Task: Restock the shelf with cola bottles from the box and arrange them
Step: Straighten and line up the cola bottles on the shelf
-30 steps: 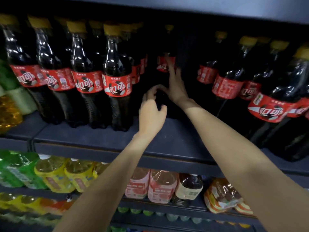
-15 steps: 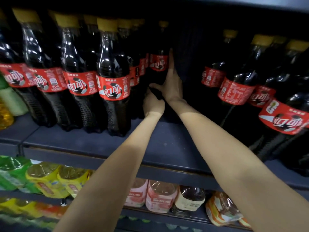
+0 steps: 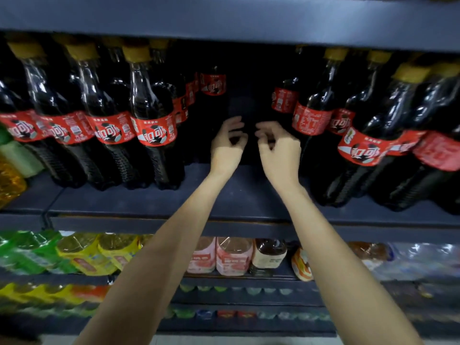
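Note:
Dark cola bottles with red labels and yellow caps stand on a dark blue shelf. One row is at the left, its front bottle nearest the gap. Another group stands at the right. A single bottle stands deep at the back of the gap. My left hand and my right hand hover side by side in the gap, fingers curled loosely, holding nothing. The box is out of view.
The shelf board above hangs low over the bottle caps. Below are green and yellow bottles, pink-labelled bottles and a brown bottle. Lower shelves hold more small drinks.
Both hands have let go of the back bottle and pulled toward me, out of the depth of the gap. The view has tilted up, showing the upper shelf board.

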`<state>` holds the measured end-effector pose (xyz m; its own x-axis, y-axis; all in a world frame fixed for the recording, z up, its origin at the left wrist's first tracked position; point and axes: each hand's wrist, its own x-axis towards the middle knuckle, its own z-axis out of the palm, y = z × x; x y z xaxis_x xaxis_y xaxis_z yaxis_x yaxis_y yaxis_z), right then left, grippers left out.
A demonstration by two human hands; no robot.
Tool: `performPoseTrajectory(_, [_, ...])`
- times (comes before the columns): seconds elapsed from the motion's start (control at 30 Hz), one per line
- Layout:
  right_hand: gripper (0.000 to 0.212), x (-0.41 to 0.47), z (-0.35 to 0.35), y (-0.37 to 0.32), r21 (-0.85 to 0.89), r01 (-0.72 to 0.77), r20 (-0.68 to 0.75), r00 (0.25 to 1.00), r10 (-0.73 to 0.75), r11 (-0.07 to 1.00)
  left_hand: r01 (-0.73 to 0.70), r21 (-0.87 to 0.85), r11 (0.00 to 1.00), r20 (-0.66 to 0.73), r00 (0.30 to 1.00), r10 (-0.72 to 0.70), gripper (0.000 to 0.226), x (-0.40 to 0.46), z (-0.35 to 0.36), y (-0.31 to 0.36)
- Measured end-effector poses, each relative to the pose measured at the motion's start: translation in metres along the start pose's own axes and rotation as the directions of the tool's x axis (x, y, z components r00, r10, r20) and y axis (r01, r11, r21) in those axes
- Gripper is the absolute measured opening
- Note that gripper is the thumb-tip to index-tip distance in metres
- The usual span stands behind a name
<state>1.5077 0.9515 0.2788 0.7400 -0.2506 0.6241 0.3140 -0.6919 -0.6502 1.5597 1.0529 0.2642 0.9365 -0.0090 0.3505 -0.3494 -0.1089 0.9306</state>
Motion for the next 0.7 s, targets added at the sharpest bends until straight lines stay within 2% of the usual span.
performPoseTrajectory(0.1, [0.029,-0.022,-0.011,0.01,-0.098,-0.031,0.012,0.999,0.032,0.995,0.09,0.009,0.996,0.194,0.977,-0.09,0.07,0.014,0.019,0.008])
performPoseTrajectory(0.17, [0.037,-0.028,-0.014,0.014,-0.182,-0.055,0.057,0.996,0.066,0.982,0.088,0.045,0.995,0.332,0.938,-0.098,0.085,0.024,0.031,0.013])
performPoseTrajectory(0.27, [0.057,-0.032,-0.013,0.015,-0.305,-0.019,0.177,0.981,0.076,0.952,-0.004,0.075,0.997,0.459,0.888,-0.031,0.089,0.038,0.04,0.013])
performPoseTrajectory(0.33, [0.067,-0.03,-0.012,0.014,-0.349,-0.031,0.207,0.972,0.11,0.936,-0.044,0.078,0.996,0.467,0.884,0.003,0.084,0.041,0.045,0.01])
performPoseTrajectory(0.4, [0.073,-0.029,-0.008,0.011,-0.336,-0.071,0.199,0.969,0.145,0.939,-0.066,0.118,0.991,0.409,0.913,0.012,0.078,0.038,0.048,0.007])
performPoseTrajectory(0.5, [0.078,-0.025,-0.001,0.003,-0.172,-0.127,0.187,0.969,0.159,0.977,-0.097,0.273,0.957,0.136,0.989,0.061,0.074,0.027,0.042,0.001])
performPoseTrajectory(0.6, [0.079,-0.011,0.007,0.0,0.085,-0.192,0.238,0.957,0.167,0.978,-0.164,0.407,0.898,-0.084,0.973,0.215,0.067,0.017,0.018,-0.004])
performPoseTrajectory(0.7, [0.071,0.008,0.019,-0.005,0.289,-0.234,0.241,0.956,0.166,0.928,-0.188,0.539,0.821,-0.164,0.933,0.321,0.059,0.008,-0.003,-0.005])
